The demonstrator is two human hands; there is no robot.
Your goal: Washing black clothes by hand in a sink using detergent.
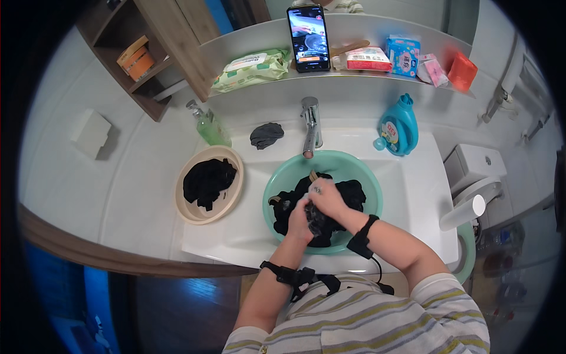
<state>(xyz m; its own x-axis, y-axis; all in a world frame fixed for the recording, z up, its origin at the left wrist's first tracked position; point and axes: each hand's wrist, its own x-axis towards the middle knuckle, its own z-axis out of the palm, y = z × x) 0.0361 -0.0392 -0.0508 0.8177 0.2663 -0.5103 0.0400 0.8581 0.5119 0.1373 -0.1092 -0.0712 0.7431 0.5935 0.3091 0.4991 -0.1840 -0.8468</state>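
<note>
Both of my hands work close together over a mint-green plastic basin [371,177] set in the sink. My left hand [300,223] and my right hand [326,197] grip a bunched part of a wet black cloth garment [315,217] with whitish suds on it. The fingertips are partly hidden by blur and foam. More black fabric [351,194] lies around the hands in the basin, with tan bands showing at its edges. Above the basin's far rim hangs the spout of a chrome faucet [311,128].
Left of the sink sits a cream basin [241,177] holding black cloth [208,179]. Behind it are a green pump bottle [211,128] and a dark grey cloth [266,135]. A blue detergent bottle [400,126] stands back right. A smartphone [309,40] leans on the shelf [265,86].
</note>
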